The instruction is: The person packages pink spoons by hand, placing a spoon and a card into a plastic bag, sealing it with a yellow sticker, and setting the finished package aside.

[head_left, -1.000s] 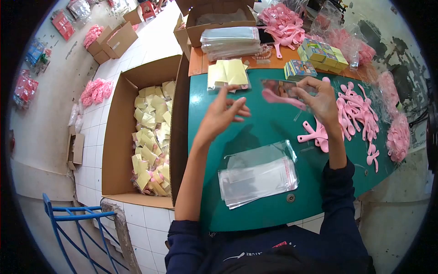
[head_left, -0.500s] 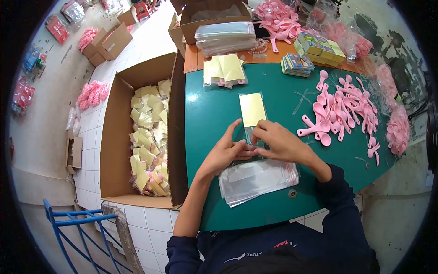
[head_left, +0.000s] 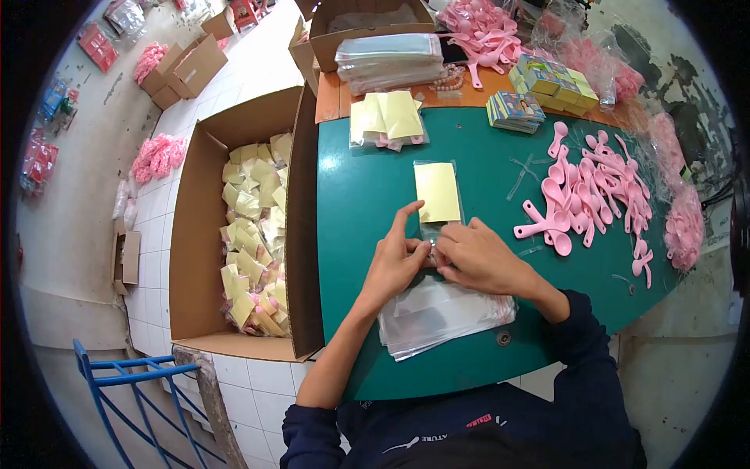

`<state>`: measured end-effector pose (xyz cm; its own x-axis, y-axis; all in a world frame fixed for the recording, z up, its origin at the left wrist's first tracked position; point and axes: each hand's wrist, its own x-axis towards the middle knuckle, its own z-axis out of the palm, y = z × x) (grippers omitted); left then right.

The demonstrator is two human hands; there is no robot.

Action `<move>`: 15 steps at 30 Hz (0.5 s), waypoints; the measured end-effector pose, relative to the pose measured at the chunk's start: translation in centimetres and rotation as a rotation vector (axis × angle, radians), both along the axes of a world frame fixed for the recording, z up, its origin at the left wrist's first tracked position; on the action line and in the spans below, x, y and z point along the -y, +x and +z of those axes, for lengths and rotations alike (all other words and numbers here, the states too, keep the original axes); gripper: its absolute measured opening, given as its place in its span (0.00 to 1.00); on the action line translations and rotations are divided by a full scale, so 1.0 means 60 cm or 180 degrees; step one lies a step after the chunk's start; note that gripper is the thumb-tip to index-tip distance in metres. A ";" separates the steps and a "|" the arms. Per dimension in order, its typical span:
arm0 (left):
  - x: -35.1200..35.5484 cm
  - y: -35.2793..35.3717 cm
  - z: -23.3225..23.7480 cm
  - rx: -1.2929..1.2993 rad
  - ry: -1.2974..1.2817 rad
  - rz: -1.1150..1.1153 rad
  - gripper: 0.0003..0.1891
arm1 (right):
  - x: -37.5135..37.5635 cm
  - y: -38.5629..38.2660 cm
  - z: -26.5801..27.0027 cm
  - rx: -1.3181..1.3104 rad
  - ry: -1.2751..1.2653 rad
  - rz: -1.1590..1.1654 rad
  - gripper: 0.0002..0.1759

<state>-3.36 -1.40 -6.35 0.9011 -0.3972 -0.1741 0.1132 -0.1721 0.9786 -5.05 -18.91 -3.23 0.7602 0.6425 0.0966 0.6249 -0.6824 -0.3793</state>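
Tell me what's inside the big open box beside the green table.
The big box holds clear packets with yellow cards and some pink showing; whatever lies under the top layer is hidden.

The table top (head_left: 484, 180) is showing a smooth green surface with a soft sheen, its far strip (head_left: 332, 98) looking like orange-brown wood. The large box (head_left: 191, 234) is presenting matt brown cardboard. Clear, glossy plastic is wrinkling across the stacked sleeves (head_left: 437, 313) and catching light. The yellow card (head_left: 438, 191) is looking like smooth, matt paper inside clear film. The spoons (head_left: 574, 199) are gleaming faintly as smooth pink plastic. The dark sleeves (head_left: 574, 332) are appearing as matt cloth.
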 end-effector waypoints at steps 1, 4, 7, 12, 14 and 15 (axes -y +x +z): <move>0.002 -0.001 -0.001 0.0060 0.0064 0.0032 0.25 | 0.004 0.001 0.002 -0.0083 -0.0019 0.0097 0.08; -0.002 0.002 0.002 -0.0060 -0.0040 0.0079 0.23 | 0.040 0.013 0.034 -0.1241 0.0421 0.0642 0.09; -0.009 0.003 0.016 -0.0445 -0.0397 -0.0075 0.18 | 0.174 0.061 0.086 -0.1812 0.1223 0.0541 0.10; -0.012 0.005 0.007 -0.0832 -0.0748 -0.0272 0.12 | 0.332 0.096 0.035 0.0407 0.0917 -0.1723 0.16; -0.012 0.007 0.007 -0.0711 -0.0813 -0.0284 0.11 | 0.263 0.061 0.037 0.0662 0.0902 -0.1588 0.20; -0.011 0.005 0.006 -0.0673 -0.0824 -0.0306 0.11 | 0.204 0.033 0.044 0.0444 0.1049 -0.1381 0.21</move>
